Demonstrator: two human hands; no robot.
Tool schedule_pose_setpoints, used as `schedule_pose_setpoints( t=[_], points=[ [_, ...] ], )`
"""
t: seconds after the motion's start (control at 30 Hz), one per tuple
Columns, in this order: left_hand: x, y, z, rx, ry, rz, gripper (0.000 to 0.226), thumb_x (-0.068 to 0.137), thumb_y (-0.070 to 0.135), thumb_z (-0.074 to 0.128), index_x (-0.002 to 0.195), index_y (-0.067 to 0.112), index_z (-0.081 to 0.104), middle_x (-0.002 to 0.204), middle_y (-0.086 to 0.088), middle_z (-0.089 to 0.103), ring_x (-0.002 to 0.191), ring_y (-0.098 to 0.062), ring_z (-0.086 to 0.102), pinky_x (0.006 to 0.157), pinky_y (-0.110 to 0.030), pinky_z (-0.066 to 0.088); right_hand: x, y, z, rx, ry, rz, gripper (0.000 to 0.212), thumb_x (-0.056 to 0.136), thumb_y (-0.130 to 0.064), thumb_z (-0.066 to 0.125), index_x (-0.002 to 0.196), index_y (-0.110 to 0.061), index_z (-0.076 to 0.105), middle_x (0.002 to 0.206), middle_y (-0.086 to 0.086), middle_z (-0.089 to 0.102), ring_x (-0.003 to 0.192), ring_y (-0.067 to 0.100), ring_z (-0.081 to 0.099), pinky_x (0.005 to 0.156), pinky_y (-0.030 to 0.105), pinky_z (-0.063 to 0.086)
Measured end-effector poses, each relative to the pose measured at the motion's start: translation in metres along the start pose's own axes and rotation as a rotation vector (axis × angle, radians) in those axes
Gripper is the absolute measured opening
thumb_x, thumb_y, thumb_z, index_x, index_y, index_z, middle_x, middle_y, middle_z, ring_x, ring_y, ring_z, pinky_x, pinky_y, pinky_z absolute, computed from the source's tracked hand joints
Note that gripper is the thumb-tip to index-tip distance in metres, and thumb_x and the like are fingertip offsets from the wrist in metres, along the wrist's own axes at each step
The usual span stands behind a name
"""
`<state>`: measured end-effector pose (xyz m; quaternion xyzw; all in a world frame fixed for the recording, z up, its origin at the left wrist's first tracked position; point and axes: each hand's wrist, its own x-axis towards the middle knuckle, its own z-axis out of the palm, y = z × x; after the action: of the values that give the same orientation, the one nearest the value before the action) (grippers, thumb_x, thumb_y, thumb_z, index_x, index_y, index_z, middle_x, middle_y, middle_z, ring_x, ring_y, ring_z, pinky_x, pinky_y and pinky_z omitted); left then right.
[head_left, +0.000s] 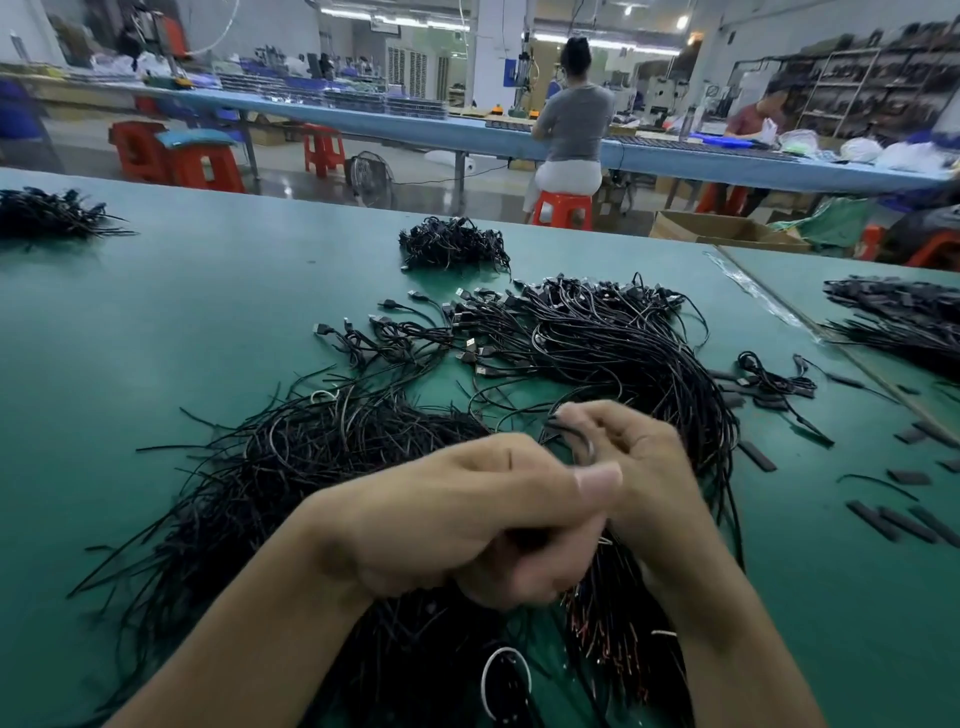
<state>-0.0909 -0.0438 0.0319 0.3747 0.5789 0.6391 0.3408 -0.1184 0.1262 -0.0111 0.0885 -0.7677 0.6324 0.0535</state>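
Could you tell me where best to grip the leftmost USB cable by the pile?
Pinch its plug, coming from the left: the plug juts out over bare table, while the cord runs back into the tangled pile.

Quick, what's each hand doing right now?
Left hand: closed, gripping a cable bundle.
Right hand: closed, pinching one black cable.

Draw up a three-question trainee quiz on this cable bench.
1. True or false: the right hand holds a black cable.
2. What colour is the table? A red, B green, C white.
3. Fill in: the short black sleeve pieces lie on the ____ side of the table.
Key: 1 true; 2 B; 3 right.
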Motion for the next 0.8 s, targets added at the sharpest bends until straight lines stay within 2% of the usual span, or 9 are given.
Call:
schedule_pose_setpoints(
  t=[0.1,0.2,0.3,0.37,0.43,0.5,0.53,0.67,0.8],
  points=[
    [0.007,-0.007,-0.003,-0.276,0.216,0.154,0.045,0.101,0.047,0.048,0.070,0.019,0.064,0.047,0.011,0.031,0.038,-0.004,0.025,0.038,-0.015,0.025,-0.003,0.000,0.007,-0.179,-0.199,-0.011,0.035,0.098,-0.024,0.058,0.065,-0.028,0.068,0.060,0.014,0.057,0.055,0.020,0.047,0.048,0.042,0.039],
    [0.012,-0.017,-0.019,-0.336,0.599,0.305,0.043,0.101,0.040,0.042,0.084,0.014,0.071,0.050,0.008,0.040,0.039,-0.004,0.034,0.037,-0.017,0.031,-0.006,-0.002,0.012,-0.260,-0.342,-0.004,0.029,0.099,-0.030,0.057,0.075,-0.019,0.068,0.055,-0.002,0.040,0.049,0.012,0.032,0.047,0.031,0.027],
    [0.016,-0.036,-0.034,-0.024,1.007,0.285,0.043,0.106,0.031,0.038,0.089,0.009,0.071,0.057,0.002,0.053,0.048,-0.011,0.051,0.045,-0.022,0.044,-0.008,-0.007,0.009,-0.317,-0.341,-0.010,0.028,0.100,-0.036,0.053,0.080,-0.028,0.070,0.059,0.006,0.054,0.055,0.030,0.043,0.053,0.043,0.038],
    [0.016,-0.041,-0.038,0.200,1.109,0.254,0.040,0.108,0.024,0.038,0.093,0.006,0.070,0.067,0.000,0.064,0.062,-0.016,0.065,0.057,-0.024,0.054,-0.010,-0.013,0.006,-0.338,-0.320,-0.064,0.026,0.099,-0.036,0.054,0.082,-0.028,0.072,0.057,0.000,0.055,0.051,0.023,0.045,0.053,0.040,0.041],
    [0.016,-0.042,-0.038,0.415,1.085,0.163,0.035,0.107,0.021,0.041,0.092,0.008,0.070,0.071,-0.001,0.069,0.067,-0.014,0.070,0.062,-0.021,0.055,-0.010,-0.017,0.003,-0.329,-0.292,-0.130,0.023,0.097,-0.033,0.057,0.080,-0.029,0.072,0.059,0.000,0.059,0.053,0.023,0.049,0.052,0.040,0.042],
    [0.015,-0.040,-0.034,0.538,0.939,0.019,0.039,0.106,0.025,0.042,0.080,0.017,0.069,0.061,0.001,0.068,0.054,-0.009,0.066,0.052,-0.017,0.050,-0.010,-0.021,-0.001,-0.287,-0.213,-0.199,0.022,0.096,-0.031,0.061,0.077,-0.027,0.071,0.056,-0.002,0.059,0.049,0.021,0.048,0.048,0.037,0.042],
    [0.015,-0.038,-0.031,0.514,0.854,-0.047,0.045,0.106,0.029,0.041,0.071,0.022,0.068,0.053,0.002,0.064,0.044,-0.009,0.060,0.045,-0.018,0.046,-0.010,-0.022,-0.004,-0.258,-0.156,-0.234,0.022,0.094,-0.032,0.063,0.075,-0.026,0.071,0.053,-0.006,0.057,0.045,0.013,0.044,0.044,0.029,0.039],
    [0.015,-0.033,-0.013,0.085,0.553,-0.075,0.061,0.105,0.049,0.034,0.061,0.016,0.061,0.039,0.005,0.038,0.031,-0.007,0.030,0.035,-0.015,0.024,-0.010,-0.028,-0.012,-0.104,0.007,-0.292,0.018,0.076,-0.043,0.075,0.076,-0.025,0.075,0.050,-0.007,0.055,0.046,0.004,0.041,0.044,0.018,0.034],
    [0.017,-0.028,-0.002,-0.328,0.371,0.080,0.060,0.100,0.055,0.038,0.057,0.015,0.050,0.038,0.009,0.034,0.028,-0.002,0.028,0.031,-0.011,0.024,-0.009,-0.026,-0.012,0.022,0.013,-0.211,0.022,0.077,-0.047,0.070,0.072,-0.026,0.074,0.050,-0.001,0.045,0.048,0.005,0.036,0.043,0.016,0.029]
  ],
)
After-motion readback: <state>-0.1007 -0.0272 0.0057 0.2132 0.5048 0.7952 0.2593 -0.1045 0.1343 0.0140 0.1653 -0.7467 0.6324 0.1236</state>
